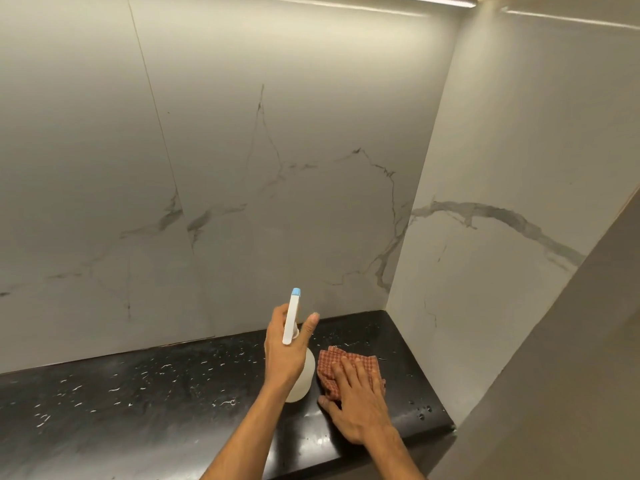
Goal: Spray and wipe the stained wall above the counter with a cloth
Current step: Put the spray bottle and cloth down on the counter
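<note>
**Bottle up, cloth down**

The wall (277,185) stands behind the black counter (138,393). The left hand (285,348) is wrapped tight around the bottle (301,375), nozzle aimed at the wall, arm reaching forward. The right hand (360,400) lies flat, fingers spread, pressing the cloth (346,365) near the counter's right front edge. A tilted nozzle could wet the counter instead. The cloth could slide off the edge.
</note>
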